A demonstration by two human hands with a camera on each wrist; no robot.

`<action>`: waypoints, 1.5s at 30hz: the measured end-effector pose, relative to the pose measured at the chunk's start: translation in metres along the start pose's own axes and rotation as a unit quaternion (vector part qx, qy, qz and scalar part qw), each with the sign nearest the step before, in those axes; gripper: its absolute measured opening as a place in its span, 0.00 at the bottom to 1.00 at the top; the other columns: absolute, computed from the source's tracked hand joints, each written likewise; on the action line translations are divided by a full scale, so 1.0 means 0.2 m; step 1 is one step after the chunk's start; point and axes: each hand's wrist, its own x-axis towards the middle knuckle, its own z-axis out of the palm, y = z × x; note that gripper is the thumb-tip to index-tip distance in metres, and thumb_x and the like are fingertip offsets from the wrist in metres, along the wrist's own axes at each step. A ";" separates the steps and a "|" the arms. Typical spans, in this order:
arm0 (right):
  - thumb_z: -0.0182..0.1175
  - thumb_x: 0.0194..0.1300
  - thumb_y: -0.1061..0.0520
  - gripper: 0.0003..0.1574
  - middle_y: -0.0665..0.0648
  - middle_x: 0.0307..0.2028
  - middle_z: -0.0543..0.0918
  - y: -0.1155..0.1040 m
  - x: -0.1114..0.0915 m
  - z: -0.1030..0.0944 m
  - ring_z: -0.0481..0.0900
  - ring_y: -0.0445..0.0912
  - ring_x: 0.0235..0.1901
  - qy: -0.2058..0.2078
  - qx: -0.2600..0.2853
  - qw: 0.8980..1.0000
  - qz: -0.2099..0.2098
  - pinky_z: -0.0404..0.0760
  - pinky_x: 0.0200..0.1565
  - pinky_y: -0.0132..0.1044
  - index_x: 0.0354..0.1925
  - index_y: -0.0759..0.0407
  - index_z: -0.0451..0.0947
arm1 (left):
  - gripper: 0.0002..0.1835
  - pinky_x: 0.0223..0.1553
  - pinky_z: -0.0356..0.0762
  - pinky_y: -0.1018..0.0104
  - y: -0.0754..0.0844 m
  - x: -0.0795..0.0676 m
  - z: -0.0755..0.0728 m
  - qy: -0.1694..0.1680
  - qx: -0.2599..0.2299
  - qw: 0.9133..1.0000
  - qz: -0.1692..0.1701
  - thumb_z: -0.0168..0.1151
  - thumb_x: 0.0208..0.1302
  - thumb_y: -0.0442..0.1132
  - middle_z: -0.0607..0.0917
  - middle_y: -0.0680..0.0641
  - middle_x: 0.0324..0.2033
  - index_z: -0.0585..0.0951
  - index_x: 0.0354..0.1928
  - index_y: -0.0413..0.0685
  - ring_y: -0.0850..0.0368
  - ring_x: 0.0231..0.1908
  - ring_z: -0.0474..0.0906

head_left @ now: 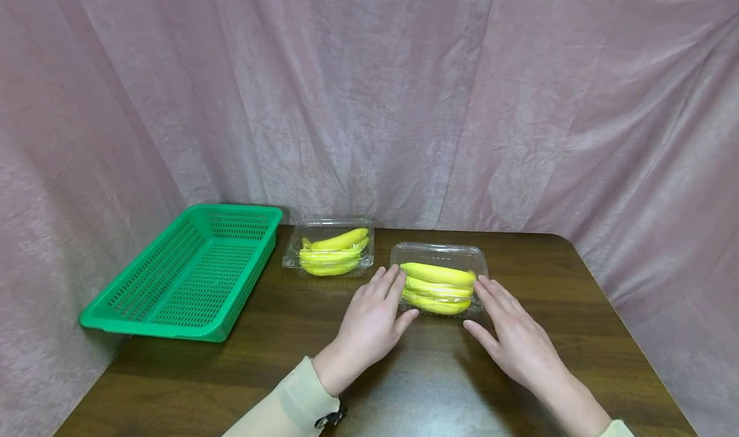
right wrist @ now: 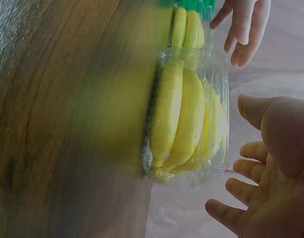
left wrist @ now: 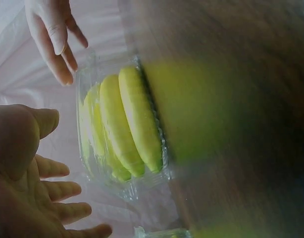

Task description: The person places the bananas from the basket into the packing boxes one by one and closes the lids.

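On the table sits a clear plastic clamshell box of bananas [head_left: 437, 289], its lid down over several yellow bananas. My left hand [head_left: 372, 312] is at the box's left side, fingers extended and thumb spread. Across from it my right hand [head_left: 514, 334] is at the right side, with straight, spread fingers. Both palms face inward toward the box, and neither hand grips anything. In the left wrist view the bananas [left wrist: 127, 121] lie side by side under the clear plastic. The right wrist view shows the same box [right wrist: 186, 119] between the two hands.
A second clear box of bananas [head_left: 331, 251] stands at the back, left of the first. Farther left lies a green plastic basket [head_left: 245, 283] with slotted walls. Pink curtains [head_left: 369, 103] hang behind and beside the brown wooden table [head_left: 288, 334].
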 end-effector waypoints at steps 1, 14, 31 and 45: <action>0.70 0.78 0.42 0.49 0.61 0.84 0.65 0.00 0.00 0.00 0.61 0.62 0.82 0.003 -0.004 1.000 -0.007 0.71 0.72 0.67 0.84 0.62 0.66 | 0.40 0.72 0.73 0.35 0.00 0.00 0.00 -0.004 0.009 1.000 0.002 0.63 0.81 0.62 0.70 0.40 0.81 0.71 0.82 0.43 0.36 0.80 0.66; 0.73 0.75 0.43 0.50 0.63 0.82 0.67 0.00 0.00 0.02 0.64 0.64 0.81 0.015 -0.023 0.999 -0.047 0.65 0.78 0.58 0.82 0.64 0.67 | 0.41 0.76 0.65 0.31 0.04 -0.01 0.00 -0.016 0.062 0.998 0.025 0.60 0.81 0.67 0.71 0.41 0.81 0.72 0.82 0.47 0.38 0.81 0.65; 0.73 0.75 0.42 0.49 0.64 0.82 0.68 0.00 0.00 0.02 0.64 0.65 0.81 -0.002 -0.016 0.999 -0.040 0.69 0.73 0.66 0.81 0.64 0.69 | 0.40 0.78 0.64 0.36 0.05 -0.02 0.02 -0.026 0.081 0.996 0.035 0.60 0.81 0.66 0.73 0.42 0.79 0.75 0.80 0.47 0.40 0.80 0.67; 0.72 0.76 0.41 0.49 0.65 0.81 0.68 0.02 0.05 0.04 0.64 0.66 0.80 -0.010 -0.008 0.999 -0.039 0.70 0.72 0.68 0.81 0.65 0.69 | 0.40 0.79 0.62 0.36 0.02 0.00 0.03 -0.040 0.078 0.996 0.026 0.58 0.82 0.66 0.71 0.41 0.81 0.73 0.81 0.47 0.39 0.81 0.65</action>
